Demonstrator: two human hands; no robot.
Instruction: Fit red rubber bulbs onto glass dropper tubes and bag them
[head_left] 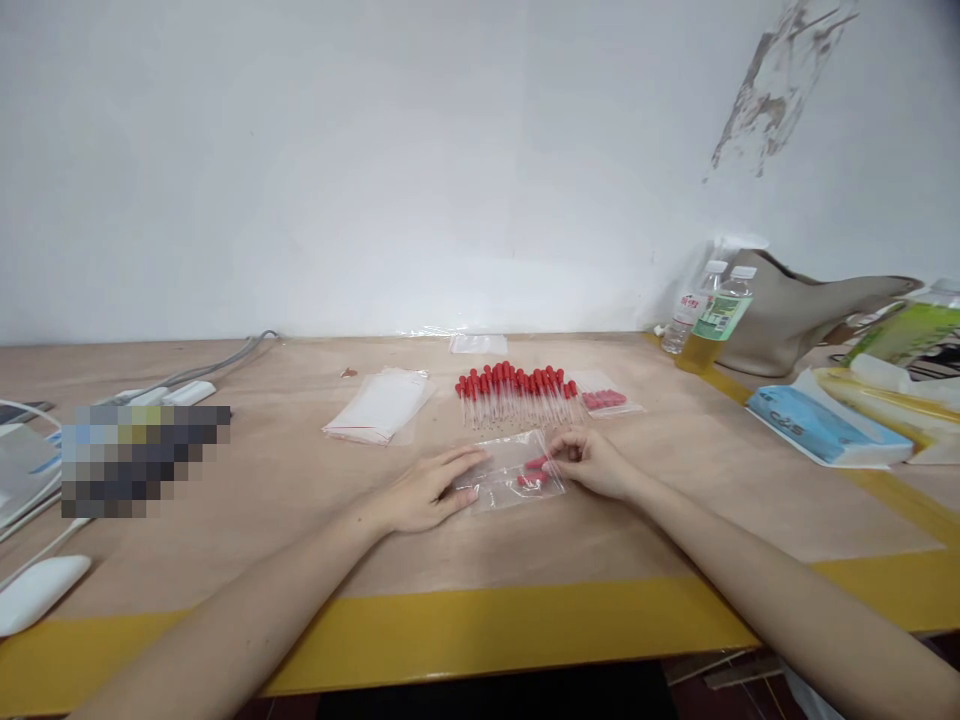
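Note:
A clear plastic bag (499, 490) lies low over the table in front of me, with a few red-bulbed droppers (532, 480) showing at its right end. My left hand (427, 490) holds the bag's left end, fingers above and thumb along the near side. At the right edge my right hand (589, 460) has its fingers closed, right beside the red bulbs; the fingertips are partly hidden. Behind the bag is a row of glass-like droppers with red bulbs (517, 385). Another clear bag (611, 400) with red bulbs inside lies right of the row.
Flat clear bags (379, 405) are stacked at left, and a small bag (478, 344) lies by the wall. Bottles (716, 320), a grey-beige bag (772, 320) and a blue tissue pack (829, 425) stand right. Cables (217, 362) and a white mouse (43, 592) are left.

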